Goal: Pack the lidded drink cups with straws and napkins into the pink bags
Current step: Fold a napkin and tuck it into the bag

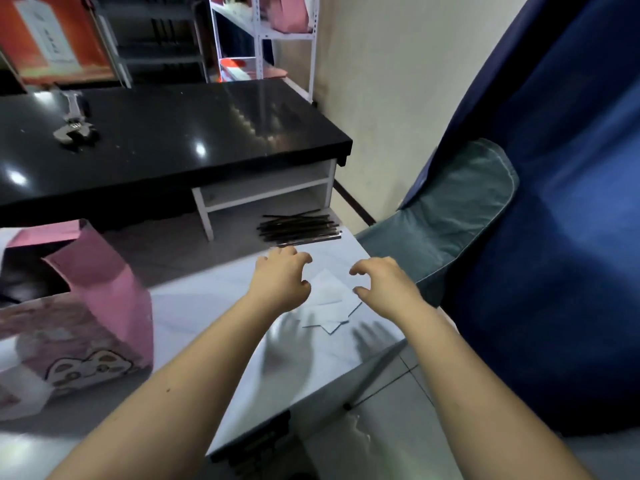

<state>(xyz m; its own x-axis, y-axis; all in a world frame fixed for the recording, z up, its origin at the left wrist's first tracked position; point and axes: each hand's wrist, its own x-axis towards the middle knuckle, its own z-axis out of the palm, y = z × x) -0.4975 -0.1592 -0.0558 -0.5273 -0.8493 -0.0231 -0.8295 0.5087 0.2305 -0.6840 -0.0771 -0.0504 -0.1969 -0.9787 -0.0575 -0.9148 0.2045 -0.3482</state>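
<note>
We count two grips, left grip [280,278] and right grip [381,289], loosely curled, empty, over flat white napkins [329,296]. One bundle of thin black straws [298,226] beyond; one pink paper bag [104,299] left on the counter [214,306].

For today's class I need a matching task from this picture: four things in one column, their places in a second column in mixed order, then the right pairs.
Things
1. pink bag
2. straws
3. napkins
4. wrench

Places
A. on the black counter
B. between the left hand and the right hand
C. at the far edge of the white table, beyond both hands
D. standing on the left, top open

Pairs: 1-D, 2-C, 3-B, 4-A
</note>
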